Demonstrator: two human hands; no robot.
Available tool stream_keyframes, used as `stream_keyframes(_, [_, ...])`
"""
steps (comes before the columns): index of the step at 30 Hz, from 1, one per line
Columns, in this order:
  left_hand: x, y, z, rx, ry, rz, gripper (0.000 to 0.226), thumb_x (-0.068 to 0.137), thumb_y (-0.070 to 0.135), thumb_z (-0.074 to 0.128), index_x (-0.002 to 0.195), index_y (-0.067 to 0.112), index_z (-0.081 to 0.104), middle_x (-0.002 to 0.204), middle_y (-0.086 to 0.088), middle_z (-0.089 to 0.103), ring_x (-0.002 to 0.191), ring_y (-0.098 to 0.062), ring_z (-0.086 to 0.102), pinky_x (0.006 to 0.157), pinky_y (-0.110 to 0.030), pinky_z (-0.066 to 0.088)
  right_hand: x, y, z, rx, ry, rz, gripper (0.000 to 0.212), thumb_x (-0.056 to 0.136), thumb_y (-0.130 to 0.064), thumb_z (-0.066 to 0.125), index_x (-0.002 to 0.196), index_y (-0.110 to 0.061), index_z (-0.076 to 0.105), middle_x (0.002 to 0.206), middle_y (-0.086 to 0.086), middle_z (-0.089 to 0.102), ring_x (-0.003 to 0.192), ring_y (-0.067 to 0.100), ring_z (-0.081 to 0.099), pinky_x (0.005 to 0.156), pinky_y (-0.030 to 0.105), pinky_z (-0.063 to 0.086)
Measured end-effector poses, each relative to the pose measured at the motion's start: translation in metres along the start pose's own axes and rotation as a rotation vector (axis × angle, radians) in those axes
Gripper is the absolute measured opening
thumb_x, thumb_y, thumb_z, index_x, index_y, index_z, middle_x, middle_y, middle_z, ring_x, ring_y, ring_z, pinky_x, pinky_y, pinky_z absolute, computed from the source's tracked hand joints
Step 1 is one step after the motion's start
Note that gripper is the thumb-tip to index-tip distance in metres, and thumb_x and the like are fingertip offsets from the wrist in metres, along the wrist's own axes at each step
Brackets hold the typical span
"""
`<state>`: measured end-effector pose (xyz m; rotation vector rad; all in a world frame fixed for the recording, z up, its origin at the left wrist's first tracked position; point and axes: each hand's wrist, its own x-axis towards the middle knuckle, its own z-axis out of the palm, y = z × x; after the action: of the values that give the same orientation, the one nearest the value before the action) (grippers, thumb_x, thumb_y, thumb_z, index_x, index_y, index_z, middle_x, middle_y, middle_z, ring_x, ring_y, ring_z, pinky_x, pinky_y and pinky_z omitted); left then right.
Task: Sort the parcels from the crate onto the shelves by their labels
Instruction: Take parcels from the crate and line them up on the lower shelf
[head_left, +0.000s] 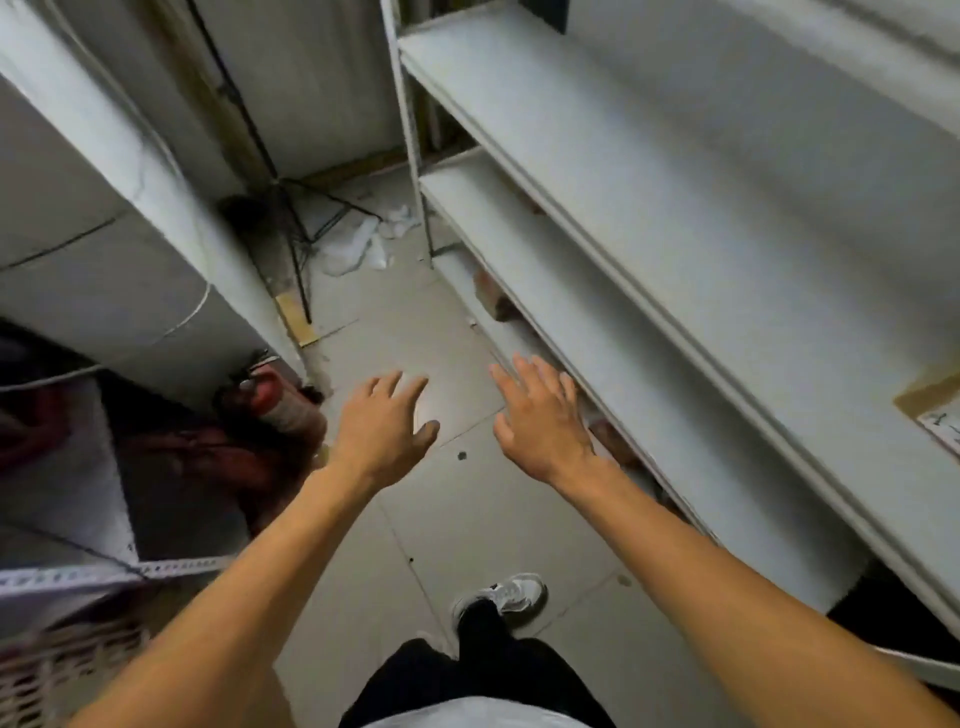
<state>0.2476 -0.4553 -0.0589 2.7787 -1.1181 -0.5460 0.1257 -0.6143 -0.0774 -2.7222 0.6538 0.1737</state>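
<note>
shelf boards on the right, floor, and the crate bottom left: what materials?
Shelf boards: flat, matte white with thick square edges, likely painted or laminated board; could be metal. Floor: pale grey, slightly glossy, thin straight joints, looks like tile. Crate: blurred whitish lattice wall, probably plastic. Both hands are empty.

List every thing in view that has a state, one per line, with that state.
Left hand: open, fingers spread, holding nothing.
Right hand: open, fingers spread, holding nothing.
White metal shelving unit: its boards mostly bare.
Brown cardboard parcel with a white label: lying flat on a shelf board at the right edge.
Red fire extinguisher: lying on the floor.
</note>
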Motion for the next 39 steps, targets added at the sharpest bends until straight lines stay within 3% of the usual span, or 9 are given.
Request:
stream_keyframes(6, [-0.151,-0.113,0.01,-0.141,0.089,-0.448,0.066,0.093,0.047,0.056,0.152,0.026,0.034,0.159,-0.01,0.031,0.144,-0.034,0.028,0.119,-0.045,0.024,-0.024,-0.146,0.038,-0.104,-0.104,-0.404,0.062,0.093,-0.031,0.055,0.151,-0.024,0.034,0.157,0.011,0.031,0.145,0.034,0.025,0.113,0.053,0.026])
stream_keyframes(10, [-0.259,-0.168,0.018,-0.222,0.179,-0.726,0.068,0.09,0.046,0.059,0.15,0.024,0.037,0.155,-0.012,0.036,0.141,-0.033,0.031,0.118,-0.041,0.025,-0.054,-0.251,0.066,-0.151,-0.168,-0.697,0.069,0.093,-0.036,0.058,0.154,-0.026,0.028,0.162,0.011,0.026,0.147,0.035,0.023,0.117,0.053,0.024])
stream_keyframes(15, [-0.383,-0.2,0.033,-0.341,0.277,-1.062,0.062,0.088,0.041,0.061,0.143,0.019,0.045,0.149,-0.015,0.043,0.14,-0.031,0.034,0.117,-0.039,0.024,-0.115,-0.369,0.095,-0.176,-0.292,-1.044,0.073,0.091,-0.035,0.057,0.156,-0.028,0.025,0.162,0.009,0.023,0.148,0.033,0.02,0.117,0.05,0.022])
stream_keyframes(19, [-0.451,-0.205,0.042,-0.414,0.311,-1.309,0.066,0.092,0.046,0.057,0.15,0.023,0.037,0.157,-0.012,0.031,0.141,-0.036,0.03,0.116,-0.042,0.027,-0.155,-0.434,0.113,-0.199,-0.398,-1.272,0.072,0.092,-0.037,0.058,0.156,-0.028,0.025,0.161,0.01,0.024,0.148,0.032,0.02,0.119,0.05,0.019])
stream_keyframes(23, [-0.488,-0.203,0.048,-0.446,0.332,-1.469,0.065,0.095,0.043,0.055,0.151,0.021,0.034,0.158,-0.01,0.03,0.143,-0.033,0.03,0.117,-0.042,0.027,-0.18,-0.476,0.134,-0.245,-0.514,-1.396,0.071,0.094,-0.036,0.057,0.156,-0.029,0.023,0.164,0.009,0.018,0.151,0.034,0.014,0.12,0.058,0.013])
stream_keyframes(31, [-0.497,-0.227,0.055,-0.524,0.398,-1.646,0.064,0.094,0.043,0.054,0.151,0.022,0.035,0.157,-0.004,0.033,0.144,-0.027,0.03,0.118,-0.043,0.027,-0.174,-0.52,0.15,-0.287,-0.639,-1.514,0.072,0.094,-0.034,0.057,0.157,-0.028,0.022,0.163,0.008,0.021,0.148,0.033,0.021,0.119,0.057,0.019])
stream_keyframes(39, [-0.501,-0.242,0.056,-0.517,0.491,-1.781,0.056,0.092,0.042,0.06,0.14,0.017,0.048,0.142,-0.008,0.051,0.13,-0.031,0.046,0.107,-0.041,0.038,-0.176,-0.581,0.164,-0.32,-0.676,-1.639,0.068,0.094,-0.033,0.057,0.153,-0.023,0.026,0.157,0.007,0.031,0.142,0.035,0.03,0.115,0.052,0.026])
